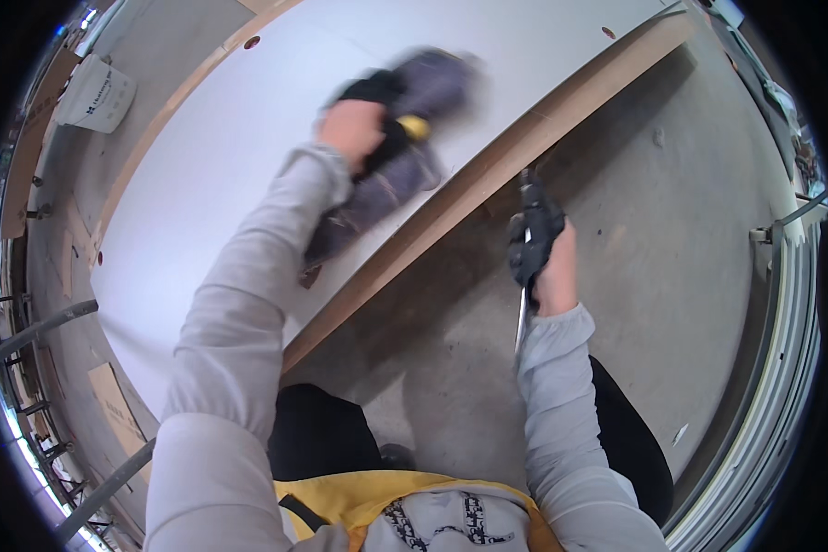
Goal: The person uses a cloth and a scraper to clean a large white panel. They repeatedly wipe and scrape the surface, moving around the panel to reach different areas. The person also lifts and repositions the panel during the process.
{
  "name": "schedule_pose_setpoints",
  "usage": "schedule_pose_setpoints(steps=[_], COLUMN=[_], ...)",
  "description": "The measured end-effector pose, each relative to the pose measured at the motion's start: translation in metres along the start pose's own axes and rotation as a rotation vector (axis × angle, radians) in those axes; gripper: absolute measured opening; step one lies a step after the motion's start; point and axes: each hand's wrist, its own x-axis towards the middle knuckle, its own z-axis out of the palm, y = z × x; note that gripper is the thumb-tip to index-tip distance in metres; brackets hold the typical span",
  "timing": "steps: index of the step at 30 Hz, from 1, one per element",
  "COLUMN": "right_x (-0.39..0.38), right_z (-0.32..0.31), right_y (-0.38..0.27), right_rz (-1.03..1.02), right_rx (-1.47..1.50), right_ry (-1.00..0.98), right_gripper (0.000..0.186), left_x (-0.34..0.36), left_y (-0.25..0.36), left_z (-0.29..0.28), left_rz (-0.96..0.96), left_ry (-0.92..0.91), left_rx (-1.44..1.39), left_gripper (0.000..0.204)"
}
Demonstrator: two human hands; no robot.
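Note:
My left hand (355, 129), in a black fingerless glove, is closed on a long dark purplish-grey item (373, 207) with a yellow spot in its middle. Motion blur hides its exact kind. It lies over the large white panel (221, 193), close to the panel's wooden edge (488, 170). To the right of that edge, my right hand (545, 247), gloved the same way, grips a slim metal tool (523, 322). One end of the tool points towards the wooden edge, and the shiny other end runs back beside my forearm. Its kind is unclear.
A white bucket (99, 95) stands on the floor at the far left. Grey metal tubes (41, 333) reach in from the left. Long pale rails (782, 368) run along the right side. A piece of cardboard (115, 405) lies at the lower left. Concrete floor (653, 230) lies right of the panel.

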Motion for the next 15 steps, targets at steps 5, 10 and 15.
schedule_pose_setpoints(steps=[5, 10, 15], right_x=[0.019, 0.01, 0.014], right_z=[-0.006, 0.023, 0.03], right_y=[0.002, 0.016, 0.019], right_rz=[-0.192, -0.122, -0.235], right_rx=[-0.444, -0.554, -0.724], right_ry=[0.047, -0.186, -0.184], right_gripper=[0.016, 0.029, 0.029], left_x=[-0.074, -0.173, -0.226], left_y=[0.011, -0.022, -0.053], left_z=[0.018, -0.038, -0.053], left_rz=[0.712, 0.807, 0.792], left_ry=[-0.185, -0.305, -0.238], left_rx=[0.253, -0.046, -0.015], left_gripper=[0.011, 0.047, 0.042])
